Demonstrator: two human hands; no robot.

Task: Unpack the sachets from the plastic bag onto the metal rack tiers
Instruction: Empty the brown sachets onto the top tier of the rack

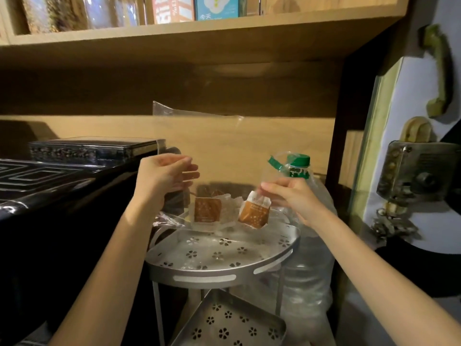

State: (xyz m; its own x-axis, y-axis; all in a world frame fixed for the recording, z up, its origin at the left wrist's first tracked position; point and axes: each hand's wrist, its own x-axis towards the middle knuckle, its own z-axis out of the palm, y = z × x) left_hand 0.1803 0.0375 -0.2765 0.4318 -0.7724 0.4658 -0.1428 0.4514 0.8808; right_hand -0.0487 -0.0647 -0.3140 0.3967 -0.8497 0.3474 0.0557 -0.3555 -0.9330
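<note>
A clear plastic bag (199,136) stands upright over the top tier of the metal rack (219,273). My left hand (162,178) grips the bag's left edge. My right hand (287,196) pinches the top corner of an orange-brown sachet (254,216), which hangs just above the tier's right side. Another orange-brown sachet (207,211) sits inside the bag's bottom, with more packets dimly visible behind it. A lower perforated tier (229,323) lies below with nothing on it.
A large water bottle with a green cap (299,166) stands just right of the rack. A black appliance (50,186) fills the left side. A wooden shelf (199,33) overhangs above. A door with a metal lock (419,176) is at the right.
</note>
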